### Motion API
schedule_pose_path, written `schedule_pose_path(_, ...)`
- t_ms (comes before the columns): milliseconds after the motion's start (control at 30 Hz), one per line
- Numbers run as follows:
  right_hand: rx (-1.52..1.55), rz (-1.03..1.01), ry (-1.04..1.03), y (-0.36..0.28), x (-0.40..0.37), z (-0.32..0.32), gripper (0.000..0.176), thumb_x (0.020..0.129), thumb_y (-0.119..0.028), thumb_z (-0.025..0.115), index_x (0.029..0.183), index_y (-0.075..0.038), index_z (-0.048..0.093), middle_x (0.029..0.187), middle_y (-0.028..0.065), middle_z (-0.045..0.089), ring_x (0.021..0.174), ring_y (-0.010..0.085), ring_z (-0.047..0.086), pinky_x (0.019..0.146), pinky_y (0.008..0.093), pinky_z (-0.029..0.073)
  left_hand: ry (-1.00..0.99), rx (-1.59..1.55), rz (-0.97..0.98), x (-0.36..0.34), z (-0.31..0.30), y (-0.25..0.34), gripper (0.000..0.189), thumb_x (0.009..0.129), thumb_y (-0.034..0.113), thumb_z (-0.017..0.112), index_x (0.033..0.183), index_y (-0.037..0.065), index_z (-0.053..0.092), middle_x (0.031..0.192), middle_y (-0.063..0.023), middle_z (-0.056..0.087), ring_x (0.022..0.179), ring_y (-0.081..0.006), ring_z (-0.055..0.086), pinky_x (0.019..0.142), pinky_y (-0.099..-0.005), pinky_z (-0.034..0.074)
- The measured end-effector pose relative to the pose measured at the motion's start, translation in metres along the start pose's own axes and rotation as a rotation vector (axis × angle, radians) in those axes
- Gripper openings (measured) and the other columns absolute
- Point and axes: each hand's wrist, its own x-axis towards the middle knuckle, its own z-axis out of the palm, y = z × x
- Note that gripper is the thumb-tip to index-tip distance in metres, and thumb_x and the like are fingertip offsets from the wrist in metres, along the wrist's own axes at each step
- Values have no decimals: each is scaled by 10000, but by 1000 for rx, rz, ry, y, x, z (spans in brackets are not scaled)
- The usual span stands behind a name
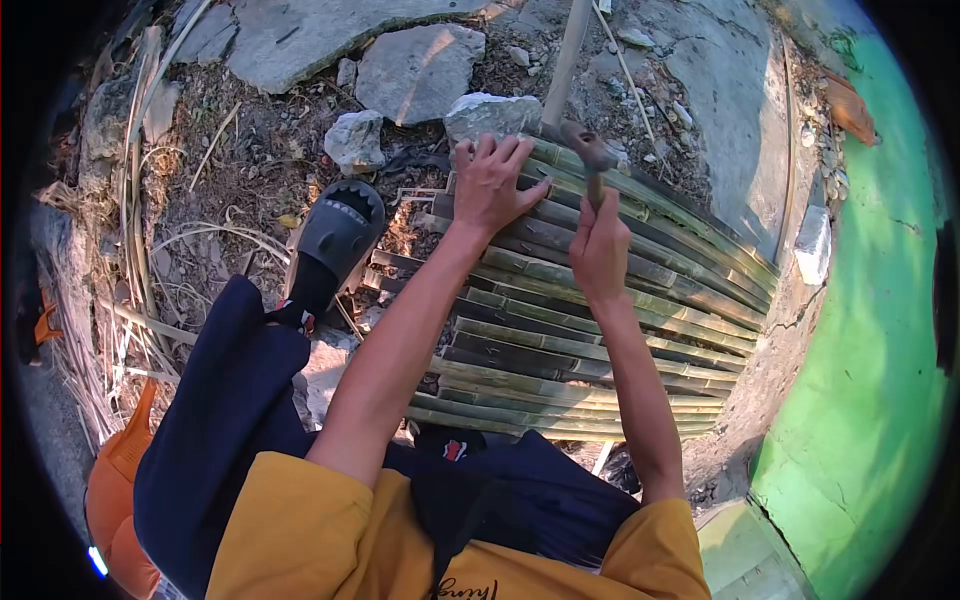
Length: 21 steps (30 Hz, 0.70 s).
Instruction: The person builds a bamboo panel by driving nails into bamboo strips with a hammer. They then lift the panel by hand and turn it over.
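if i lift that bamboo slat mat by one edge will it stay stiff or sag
Probably stiff along its length: the bamboo slat mat is long split culms side by side. Across them it may flex, since they look separate. Unlikely to roll, lying flat.

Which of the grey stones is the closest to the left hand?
The pale stone right beyond the fingertips of the left hand, at the edge of the bamboo slats; the others lie farther left.

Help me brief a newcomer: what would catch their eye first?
The panel of split green-brown bamboo slats mid-frame on the ground. On its far end the left hand presses flat, while the right hand grips a rusty brown hammer. A bright green painted surface fills the right.
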Motion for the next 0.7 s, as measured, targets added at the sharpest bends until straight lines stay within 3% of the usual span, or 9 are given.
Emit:
schedule_pose_path(133,-164,183,-222,16,14,9,108,1092,-121,534,1139,-32,494,771,284,649,717,525,658,568,589,441,-57,-2,-15,4,-3,2,580,782,512,821,1225,156,706,1111,0,697,1041,-218,600,981,-442,359)
schedule_pose_path(233,-103,190,-141,-5,11,-9,103,1095,-128,529,1124,-35,495,758,276,653,707,531,654,567,591,445,12,-23,8,3,-1,1,587,784,514,815,1223,147,683,1094,-5,668,1058,-223,576,982,-453,357)
schedule_pose_path(300,54,51,36,-13,7,-11,148,1106,-181,520,1112,-34,501,747,269,658,702,531,659,579,607,447,-4,-38,6,2,-1,0,602,781,510,817,1237,144,675,1100,-5,669,1067,-226,577,980,-449,359)
schedule_pose_path(367,26,13,54,8,-7,4,189,1108,-219,518,1092,-32,495,751,272,666,698,518,671,587,617,459,11,-26,2,2,-3,2,595,773,505,832,1224,142,692,1103,-11,697,1037,-226,601,982,-443,372)
schedule_pose_path(433,-224,117,-252,24,-5,20,161,1106,-179,521,1138,-21,509,687,247,628,696,523,647,565,567,428,4,-25,0,4,-5,3,597,772,499,836,1224,139,687,1096,-13,695,1035,-227,601,977,-444,375)
schedule_pose_path(567,-72,155,-159,-11,11,4,221,1100,-230,534,1058,-19,481,750,274,666,687,536,651,596,631,446,37,-44,7,3,-2,2,585,773,481,841,1217,136,680,1064,-18,693,1031,-231,603,964,-445,383)
schedule_pose_path(700,38,145,25,-13,30,-9,255,1101,-248,544,1028,-7,502,771,260,643,726,529,634,624,597,427,49,-78,1,7,-3,-3,557,788,446,846,1222,137,682,1049,-20,697,1045,-235,609,974,-439,384)
